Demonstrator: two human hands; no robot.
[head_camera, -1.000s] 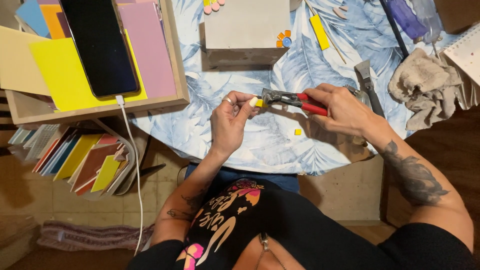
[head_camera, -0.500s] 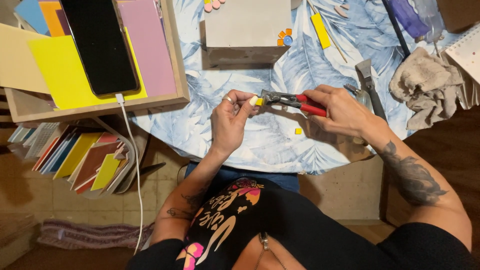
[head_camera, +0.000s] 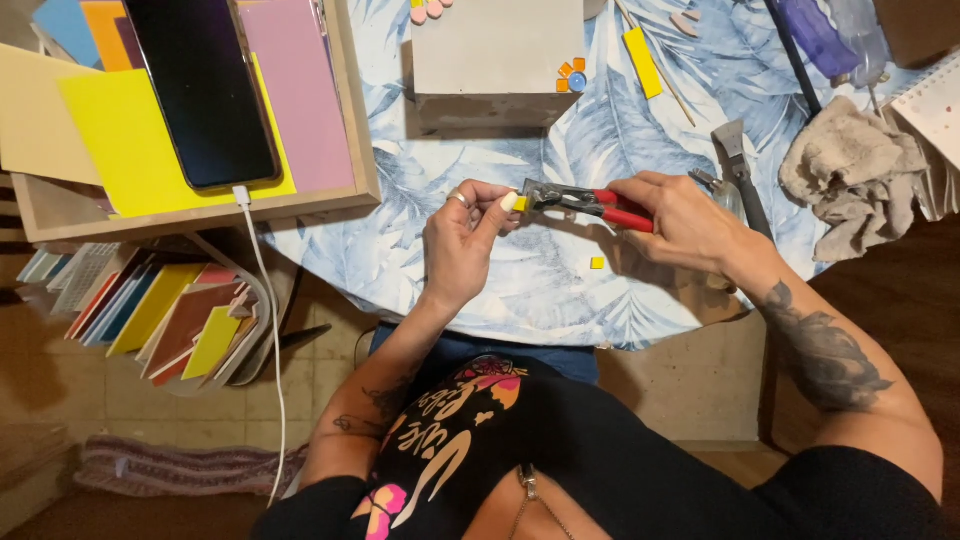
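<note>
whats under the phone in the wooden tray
The black phone lies on a yellow sheet and partly on a pink sheet inside the wooden tray. What lies beneath those sheets is covered.

A: Item: small yellow tile chip (head_camera: 520, 203). Is its position changing?
B: Barely; the left hand (head_camera: 462, 240) is pinching it a touch closer to the metal jaws than before.
A: Item: red-handled metal nippers (head_camera: 588, 203)?
B: The right hand (head_camera: 683, 222) is tilting them very slightly, handles dipping a shade lower than a second ago.
</note>
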